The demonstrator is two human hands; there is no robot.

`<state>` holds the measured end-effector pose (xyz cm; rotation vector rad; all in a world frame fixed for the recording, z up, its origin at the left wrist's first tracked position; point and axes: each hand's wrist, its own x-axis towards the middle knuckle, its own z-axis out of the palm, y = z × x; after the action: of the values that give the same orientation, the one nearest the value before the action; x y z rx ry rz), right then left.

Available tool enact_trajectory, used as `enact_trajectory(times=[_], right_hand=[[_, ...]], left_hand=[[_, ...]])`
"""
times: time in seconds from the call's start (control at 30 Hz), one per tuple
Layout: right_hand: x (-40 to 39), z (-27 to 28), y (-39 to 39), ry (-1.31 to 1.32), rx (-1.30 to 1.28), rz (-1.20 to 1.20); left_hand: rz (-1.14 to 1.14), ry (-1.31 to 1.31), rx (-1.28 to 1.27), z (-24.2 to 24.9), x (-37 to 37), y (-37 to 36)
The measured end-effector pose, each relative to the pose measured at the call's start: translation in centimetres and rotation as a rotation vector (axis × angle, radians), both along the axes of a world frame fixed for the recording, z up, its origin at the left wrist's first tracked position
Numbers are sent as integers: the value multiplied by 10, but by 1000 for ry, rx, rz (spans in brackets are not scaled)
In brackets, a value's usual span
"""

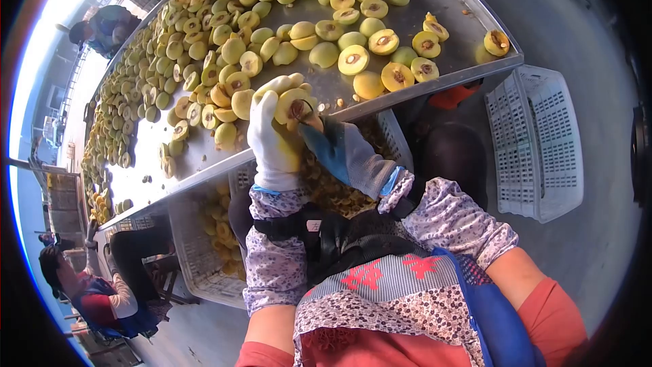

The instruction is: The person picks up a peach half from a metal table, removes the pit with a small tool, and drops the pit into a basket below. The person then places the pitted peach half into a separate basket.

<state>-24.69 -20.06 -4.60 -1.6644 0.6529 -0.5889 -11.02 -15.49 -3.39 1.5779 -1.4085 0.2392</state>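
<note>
My left hand (275, 132), in a white glove stained yellow, is closed around a peach half (293, 105) with its cut face toward me. A brown hollow or stone shows at its middle. My right hand (346, 153), in a blue and grey glove, is closed at the fruit's right side on a small coring knife (312, 120). Only a brownish part and a thin dark curved edge of it show; the rest is hidden by the glove. Both hands are just off the near edge of a metal table (197, 156) covered with many peach halves (353, 60), some cut side up.
A white crate (536, 143) stands on the floor at right. Under the table, another crate (204, 282) holds yellow fruit pieces, with more pieces (333, 190) below my hands. One co-worker (102, 292) sits at lower left; another person (109, 27) is across the table.
</note>
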Motion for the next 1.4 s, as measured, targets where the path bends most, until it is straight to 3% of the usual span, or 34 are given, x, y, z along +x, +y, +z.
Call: enact_trajectory(times=[0.07, 0.2, 0.27, 0.4, 0.47, 0.6, 0.67, 0.8, 0.87, 0.9, 0.97, 1.1, 1.17, 1.4], right_hand=[[1, 3, 1, 88, 60, 15], [7, -5, 5, 35, 98, 54], [8, -10, 8, -62, 21, 24], [8, -7, 13, -104, 66, 9], [8, -6, 14, -85, 142, 54], [11, -23, 17, -169, 13, 100], [8, -25, 16, -204, -399, 153], [6, -20, 17, -202, -239, 179], [9, -23, 16, -194, -44, 203], [8, -24, 17, -194, -43, 201], [5, -26, 18, -113, -238, 185], [6, -28, 15, -101, -177, 201], [4, -24, 15, -120, -184, 224], [6, -22, 14, -214, -260, 181]], left_hand=[[-427, 1442, -257, 12, -14, -2], [-278, 1369, -190, 27, -26, -1], [-267, 1550, -260, 32, -33, -2], [-225, 1613, -309, 24, -34, -4], [-187, 1456, -280, 19, -32, -5], [-147, 1480, -240, 26, -31, -2], [-111, 1452, -184, 28, -30, -1], [-69, 1414, -130, 32, -35, 1], [54, 822, -16, 21, -33, 1], [53, 822, -15, 16, -34, 0], [127, 488, -72, 13, -37, -1], [87, 614, 6, 23, -39, 3], [208, 92, -23, 22, -41, 4], [181, -44, -61, 21, -38, 4]])
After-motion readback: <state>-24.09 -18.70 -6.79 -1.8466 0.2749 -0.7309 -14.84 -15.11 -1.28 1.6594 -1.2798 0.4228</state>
